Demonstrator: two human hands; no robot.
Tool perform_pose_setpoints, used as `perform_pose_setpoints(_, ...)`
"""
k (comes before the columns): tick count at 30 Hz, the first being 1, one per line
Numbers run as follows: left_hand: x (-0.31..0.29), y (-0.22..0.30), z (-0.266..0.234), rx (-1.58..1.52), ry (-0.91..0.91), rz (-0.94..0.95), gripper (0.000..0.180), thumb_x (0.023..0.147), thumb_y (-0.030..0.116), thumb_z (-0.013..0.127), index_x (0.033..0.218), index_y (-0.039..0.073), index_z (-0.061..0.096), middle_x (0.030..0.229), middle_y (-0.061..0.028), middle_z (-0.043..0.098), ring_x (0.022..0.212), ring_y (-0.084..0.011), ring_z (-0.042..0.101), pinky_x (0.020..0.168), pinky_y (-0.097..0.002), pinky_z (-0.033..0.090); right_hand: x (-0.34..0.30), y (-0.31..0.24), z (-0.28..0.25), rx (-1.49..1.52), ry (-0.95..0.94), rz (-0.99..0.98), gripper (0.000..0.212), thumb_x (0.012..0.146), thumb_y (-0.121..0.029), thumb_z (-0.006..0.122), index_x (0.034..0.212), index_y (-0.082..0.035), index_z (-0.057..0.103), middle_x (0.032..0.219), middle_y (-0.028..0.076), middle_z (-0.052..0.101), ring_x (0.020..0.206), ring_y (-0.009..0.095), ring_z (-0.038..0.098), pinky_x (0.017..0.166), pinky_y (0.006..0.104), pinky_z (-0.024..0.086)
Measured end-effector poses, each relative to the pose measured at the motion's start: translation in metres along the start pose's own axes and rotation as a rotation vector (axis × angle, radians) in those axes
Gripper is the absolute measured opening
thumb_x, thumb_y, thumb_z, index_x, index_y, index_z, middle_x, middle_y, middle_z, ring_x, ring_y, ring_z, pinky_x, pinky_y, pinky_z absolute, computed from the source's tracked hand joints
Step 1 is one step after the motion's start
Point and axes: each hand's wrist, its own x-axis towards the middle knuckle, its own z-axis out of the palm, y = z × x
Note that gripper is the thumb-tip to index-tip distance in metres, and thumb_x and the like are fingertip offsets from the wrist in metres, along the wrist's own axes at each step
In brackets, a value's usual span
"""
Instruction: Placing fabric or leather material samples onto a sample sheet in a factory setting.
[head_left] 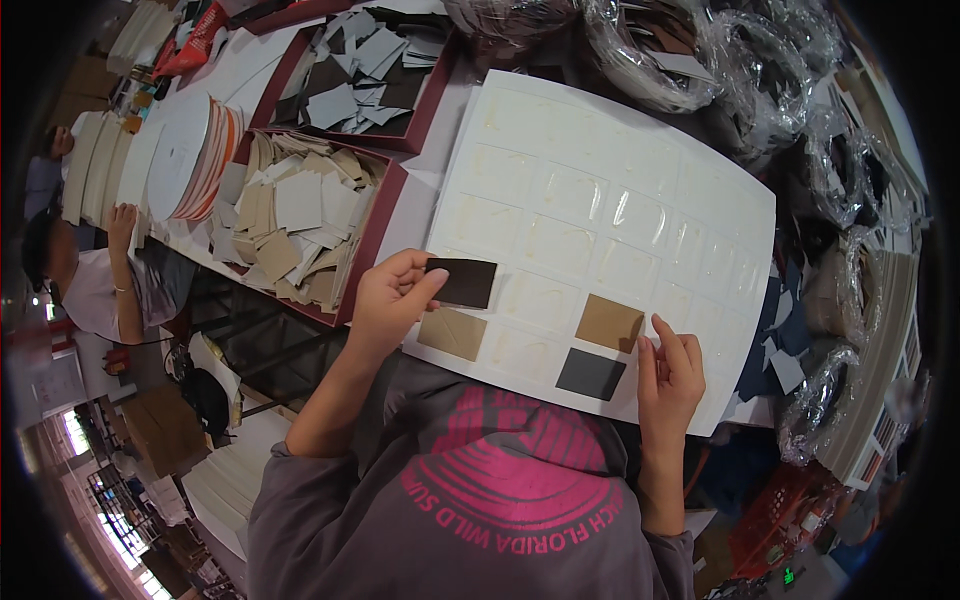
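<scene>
My left hand (395, 305) pinches a dark brown, nearly black rectangular swatch (464, 282) between thumb and fingers, over a large white sheet (622, 128). Rows of glossy rectangles with yellowish glue streaks cover the sheet. Three swatches lie along its near side: a beige one (451, 335) just below my left hand, a tan one (610, 322) and a dark grey one (591, 374) just below the tan. My right hand (672, 375) is at the sheet's near right part, beside the tan swatch. Its thumb and index finger are apart, with nothing visible between them.
To the left, a maroon box (384, 215) holds loose beige and white swatches. Behind it, another box (425, 105) holds grey and black pieces. A striped ribbon roll (190, 158) stands nearby. Clear plastic-wrapped bundles (765, 85) crowd the back right. A person (110, 280) sits at far left.
</scene>
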Motion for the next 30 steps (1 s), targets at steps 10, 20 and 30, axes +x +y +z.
perform_pose_setpoints(10, 0.008, -0.011, 0.002, 0.279, 0.02, 0.133, 0.014, 0.084, 0.008, 0.064, 0.092, -0.003, 0.059, 0.061, -0.0009, 0.052, 0.053, -0.0034, 0.047, 0.048, -0.0206, 0.036, -0.002, -0.003, 0.003, 0.036, -0.022, 0.034, 0.021, 0.084, -0.001, 0.063, 0.105, 0.001, 0.063, 0.075, 0.005, 0.049, 0.061, 0.01, 0.049, 0.051, 0.0222, 0.04)
perform_pose_setpoints(20, 0.004, 0.004, 0.008, 0.599, 0.18, 0.418, 0.025, 0.08, 0.005, 0.064, 0.104, 0.001, 0.061, 0.066, -0.0048, 0.049, 0.05, -0.0122, 0.042, 0.046, -0.0259, 0.036, 0.003, -0.003, 0.002, 0.082, -0.027, 0.056, 0.019, 0.084, -0.001, 0.062, 0.103, 0.001, 0.063, 0.074, 0.004, 0.049, 0.061, 0.009, 0.047, 0.051, 0.0214, 0.038)
perform_pose_setpoints(30, 0.005, -0.008, 0.005, 0.491, 0.158, 0.382, 0.03, 0.078, -0.004, 0.064, 0.108, -0.003, 0.059, 0.069, 0.0002, 0.049, 0.052, -0.0038, 0.035, 0.048, -0.0187, 0.031, 0.001, -0.002, 0.003, 0.084, -0.012, 0.066, 0.018, 0.085, -0.001, 0.06, 0.102, 0.002, 0.064, 0.071, 0.003, 0.047, 0.057, 0.008, 0.041, 0.049, 0.0219, 0.033)
